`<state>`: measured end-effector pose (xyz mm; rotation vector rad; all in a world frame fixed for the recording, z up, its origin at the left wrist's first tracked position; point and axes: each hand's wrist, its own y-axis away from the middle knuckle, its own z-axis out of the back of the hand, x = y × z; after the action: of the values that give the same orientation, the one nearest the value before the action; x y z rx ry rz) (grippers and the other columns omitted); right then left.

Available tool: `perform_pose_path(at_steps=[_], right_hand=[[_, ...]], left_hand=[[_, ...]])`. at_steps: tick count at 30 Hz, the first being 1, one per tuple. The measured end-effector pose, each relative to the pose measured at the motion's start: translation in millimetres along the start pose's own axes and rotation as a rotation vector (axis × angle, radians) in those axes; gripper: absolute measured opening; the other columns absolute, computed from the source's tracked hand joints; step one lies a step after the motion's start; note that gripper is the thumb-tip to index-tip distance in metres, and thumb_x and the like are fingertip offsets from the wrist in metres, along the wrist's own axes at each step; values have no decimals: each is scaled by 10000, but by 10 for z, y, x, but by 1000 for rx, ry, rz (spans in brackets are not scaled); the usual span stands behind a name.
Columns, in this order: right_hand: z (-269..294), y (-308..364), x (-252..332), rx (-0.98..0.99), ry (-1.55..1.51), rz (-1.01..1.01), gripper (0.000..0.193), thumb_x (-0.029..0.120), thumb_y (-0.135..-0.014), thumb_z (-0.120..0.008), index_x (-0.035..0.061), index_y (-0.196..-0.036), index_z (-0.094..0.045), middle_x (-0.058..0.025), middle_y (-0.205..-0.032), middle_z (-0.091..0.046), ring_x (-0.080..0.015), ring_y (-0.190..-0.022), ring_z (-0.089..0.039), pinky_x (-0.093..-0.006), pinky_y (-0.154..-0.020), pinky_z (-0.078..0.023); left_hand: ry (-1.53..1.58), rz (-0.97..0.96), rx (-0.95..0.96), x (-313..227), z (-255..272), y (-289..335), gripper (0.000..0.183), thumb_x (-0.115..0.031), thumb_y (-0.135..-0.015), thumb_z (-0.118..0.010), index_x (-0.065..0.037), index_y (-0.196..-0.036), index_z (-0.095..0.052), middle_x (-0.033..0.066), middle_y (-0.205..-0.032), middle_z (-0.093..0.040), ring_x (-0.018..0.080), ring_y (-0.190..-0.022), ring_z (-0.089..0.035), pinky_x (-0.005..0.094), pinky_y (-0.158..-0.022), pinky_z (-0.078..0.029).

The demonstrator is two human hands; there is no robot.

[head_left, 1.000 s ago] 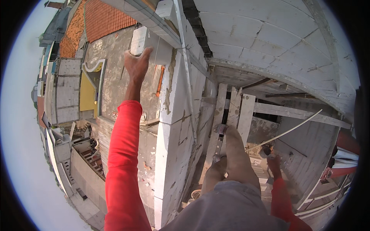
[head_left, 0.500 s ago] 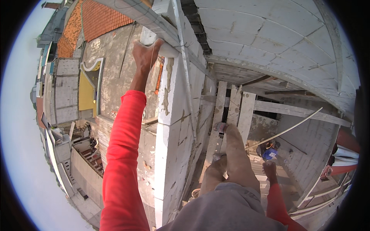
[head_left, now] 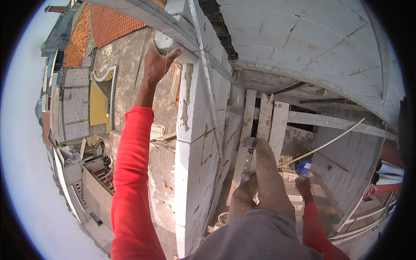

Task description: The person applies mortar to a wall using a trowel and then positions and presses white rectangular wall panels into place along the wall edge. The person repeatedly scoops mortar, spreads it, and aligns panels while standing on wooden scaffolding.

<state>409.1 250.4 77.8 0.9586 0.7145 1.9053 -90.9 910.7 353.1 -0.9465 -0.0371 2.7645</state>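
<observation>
High on the left, a white wall block (head_left: 164, 41) sits at the end of the wall, partly behind a grey beam (head_left: 173, 28). My left hand (head_left: 157, 63), its red-sleeved arm stretched out, grips the outer end of that block with thumb and fingers spread round it. A thin string runs down past this hand. Below the block, the white block wall (head_left: 184, 160) shows smears of mortar on its end face. My right hand (head_left: 303, 185) hangs low on the right, its fingers curled closed; what they hold, if anything, is hidden.
My feet stand on narrow planks (head_left: 264, 121) above a drop. Far below is a person in a blue helmet (head_left: 304, 167). A pale pole (head_left: 323, 143) slants across on the right. A thin metal strip (head_left: 206, 69) leans along the wall. Tiled roofs (head_left: 115, 24) lie outside, left.
My left hand has shifted slightly left and down, with its fingers wider around the block's end. The right hand is a little higher. The person below has moved slightly.
</observation>
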Motion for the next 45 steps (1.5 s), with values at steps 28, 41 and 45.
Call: perform_pose_path(at_steps=[28, 41, 45], right_hand=[[177, -63, 319, 171, 46, -17, 166, 144, -909, -695, -10, -857, -730, -100, -695, -706, -208, -528, -687, -355, -487, -550], [864, -410, 879, 238, 278, 14, 200, 157, -959, -652, -19, -979, -747, -120, -786, -728, -191, -603, -697, -307, -530, -559], [780, -559, 1102, 308, 479, 458, 212, 169, -977, -672, -29, -1023, -736, -115, -800, -727, -183, -610, -691, -299, -539, -556]], left_hand=[[-52, 85, 66, 17, 84, 25, 880, -574, -801, -860, 101, -1291, -580, 245, -1017, -734, 309, -938, -743, 387, -820, -611], [237, -165, -64, 631, -232, 0, 1095, -701, -717, -870, 86, -1412, -560, 284, -1217, -722, 400, -1120, -734, 422, -1019, -586], [207, -137, -15, 606, -184, 17, 1109, -719, -715, -855, 75, -1427, -555, 277, -1197, -732, 395, -1109, -738, 422, -1019, -587]])
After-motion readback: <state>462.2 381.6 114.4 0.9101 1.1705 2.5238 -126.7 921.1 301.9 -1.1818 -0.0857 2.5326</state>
